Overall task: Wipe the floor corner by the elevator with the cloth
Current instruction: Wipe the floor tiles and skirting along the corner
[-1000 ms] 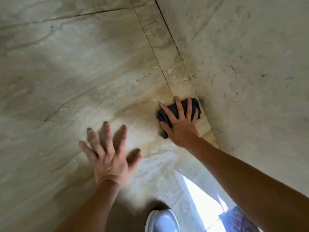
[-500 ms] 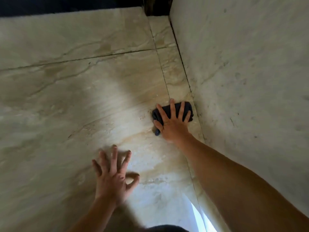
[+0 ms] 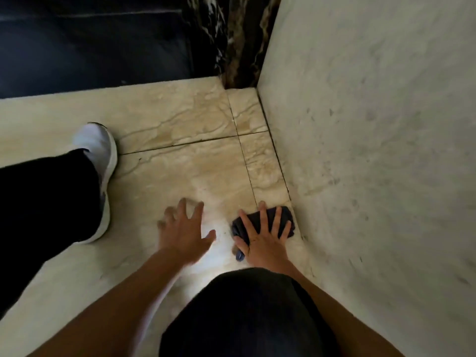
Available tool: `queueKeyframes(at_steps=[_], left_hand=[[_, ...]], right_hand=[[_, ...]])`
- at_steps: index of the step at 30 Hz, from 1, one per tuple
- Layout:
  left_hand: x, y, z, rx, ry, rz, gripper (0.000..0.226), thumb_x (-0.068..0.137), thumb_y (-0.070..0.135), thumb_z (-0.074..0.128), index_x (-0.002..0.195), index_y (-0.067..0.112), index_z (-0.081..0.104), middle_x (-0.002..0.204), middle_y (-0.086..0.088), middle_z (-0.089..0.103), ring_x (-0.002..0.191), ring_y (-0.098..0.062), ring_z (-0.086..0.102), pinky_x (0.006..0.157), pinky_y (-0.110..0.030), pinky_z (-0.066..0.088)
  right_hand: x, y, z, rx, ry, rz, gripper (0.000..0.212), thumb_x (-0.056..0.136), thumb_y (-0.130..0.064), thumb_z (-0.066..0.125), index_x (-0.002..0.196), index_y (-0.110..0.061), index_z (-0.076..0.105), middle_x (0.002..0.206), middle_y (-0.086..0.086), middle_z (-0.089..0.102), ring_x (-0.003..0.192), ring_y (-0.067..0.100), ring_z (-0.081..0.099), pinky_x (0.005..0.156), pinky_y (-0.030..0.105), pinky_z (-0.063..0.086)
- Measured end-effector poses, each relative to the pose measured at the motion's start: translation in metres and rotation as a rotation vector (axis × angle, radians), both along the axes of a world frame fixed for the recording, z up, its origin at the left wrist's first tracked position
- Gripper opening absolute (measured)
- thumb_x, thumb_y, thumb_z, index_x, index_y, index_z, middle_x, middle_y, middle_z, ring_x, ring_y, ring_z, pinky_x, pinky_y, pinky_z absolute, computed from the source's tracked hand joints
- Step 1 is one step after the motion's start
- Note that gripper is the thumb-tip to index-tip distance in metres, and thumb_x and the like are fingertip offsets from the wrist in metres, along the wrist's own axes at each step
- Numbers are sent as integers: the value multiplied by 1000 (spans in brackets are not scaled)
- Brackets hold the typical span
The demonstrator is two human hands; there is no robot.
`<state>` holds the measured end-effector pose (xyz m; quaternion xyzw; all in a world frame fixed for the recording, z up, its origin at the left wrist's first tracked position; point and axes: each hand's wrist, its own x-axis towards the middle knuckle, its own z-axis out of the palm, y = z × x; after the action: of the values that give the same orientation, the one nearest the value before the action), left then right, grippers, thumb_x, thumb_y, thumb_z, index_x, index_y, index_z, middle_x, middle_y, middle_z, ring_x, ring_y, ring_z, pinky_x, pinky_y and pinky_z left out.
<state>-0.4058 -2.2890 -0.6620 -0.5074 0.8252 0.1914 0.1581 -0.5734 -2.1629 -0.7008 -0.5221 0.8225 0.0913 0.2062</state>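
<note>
A dark bunched cloth lies on the beige marble floor, right where the floor meets the pale wall. My right hand presses flat on the cloth with its fingers spread. Left of it, my left hand is open with spread fingers on or just over the bare floor, blurred. The floor corner sits further ahead, beside a dark veined stone jamb and a dark area.
My left leg in black trousers with a white shoe stands on the floor at the left. My right knee fills the bottom centre. The wall closes off the whole right side.
The view has pulled back, so the dark area, the jamb, my leg and my knee show. My right hand with the cloth lies nearer to me along the wall, and my left hand is closer to it.
</note>
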Motion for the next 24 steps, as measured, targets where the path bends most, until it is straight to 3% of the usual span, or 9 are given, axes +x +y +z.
queueKeyframes(at_steps=[3, 9, 15, 19, 24], left_hand=[[-19, -48, -22, -49, 37, -14, 88, 83, 74, 34, 155, 36, 0, 167, -10, -7, 149, -51, 1, 115, -67, 18], [-36, -108, -56, -181, 77, 101, 89, 80, 82, 21, 156, 39, 4, 167, -16, -1, 148, -53, -8, 113, -74, 1], [-36, -108, -63, -237, 132, 88, 86, 82, 79, 25, 156, 37, 16, 165, -20, 11, 148, -54, -3, 112, -75, 3], [-34, -111, -59, -224, 147, 98, 86, 81, 79, 28, 156, 37, 17, 166, -18, 9, 149, -52, -5, 113, -74, 1], [-35, -112, -61, -234, 151, 106, 87, 80, 80, 30, 155, 37, 24, 165, -18, 15, 148, -53, 0, 112, -75, 4]], right_hand=[[-21, -29, -7, -59, 36, 19, 67, 89, -73, 19, 151, -51, 5, 166, 9, 4, 146, 50, -3, 109, 73, -1], [-54, -111, -23, -124, 65, -10, 65, 86, -76, 5, 144, -58, -16, 164, 4, -17, 144, 44, -24, 105, 65, -22], [-80, -203, -28, -99, 56, -48, 63, 82, -76, 2, 135, -62, -29, 159, 0, -32, 139, 40, -37, 101, 64, -28], [-95, -262, -19, -57, 20, -49, 64, 89, -73, 15, 144, -57, -14, 160, 1, -30, 141, 42, -32, 107, 66, -20], [-104, -322, -14, -49, -7, -116, 65, 91, -71, 17, 146, -55, -14, 160, 3, -31, 142, 43, -31, 109, 69, -17]])
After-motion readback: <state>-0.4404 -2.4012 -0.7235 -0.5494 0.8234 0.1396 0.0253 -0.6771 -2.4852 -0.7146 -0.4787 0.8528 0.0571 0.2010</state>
